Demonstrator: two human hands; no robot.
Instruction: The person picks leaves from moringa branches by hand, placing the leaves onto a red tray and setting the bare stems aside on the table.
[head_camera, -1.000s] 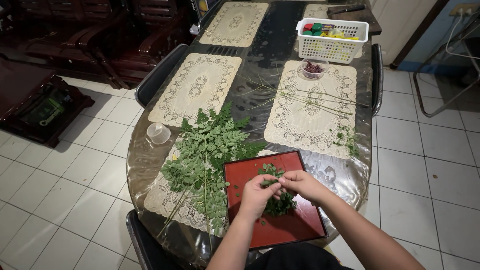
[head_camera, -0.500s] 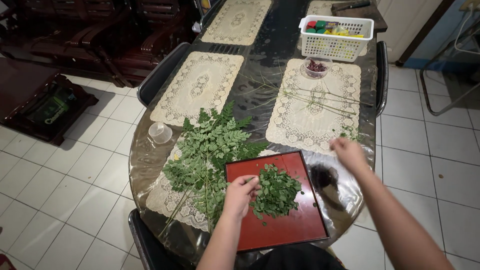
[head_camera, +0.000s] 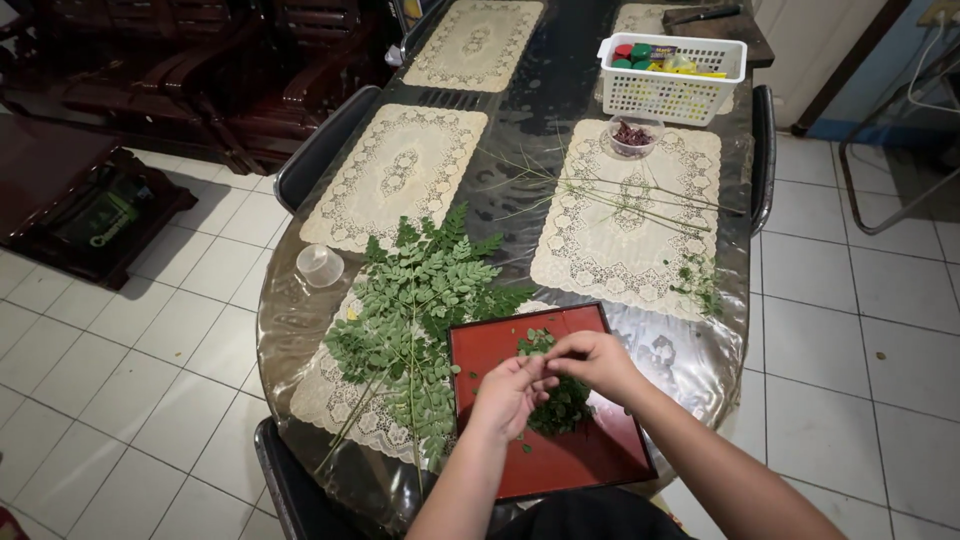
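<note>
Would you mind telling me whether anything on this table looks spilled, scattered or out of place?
Only small things. A few loose green leaflets lie scattered on the red tray, apart from the leaf pile under both hands. Bare stripped stems lie strewn across the far right lace placemat, with leafy scraps near its edge.

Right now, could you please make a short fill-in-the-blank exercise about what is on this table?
1. Both hands, left hand and right hand, meet over the square ____ lacquered tray.
2. The loose pile of small green leaves lies ____ the tray.
3. The leafy green branches lie to the ____ of the tray.
4. The white plastic basket stands at the table's ____ end.

Missing words: red; on; left; far
</note>
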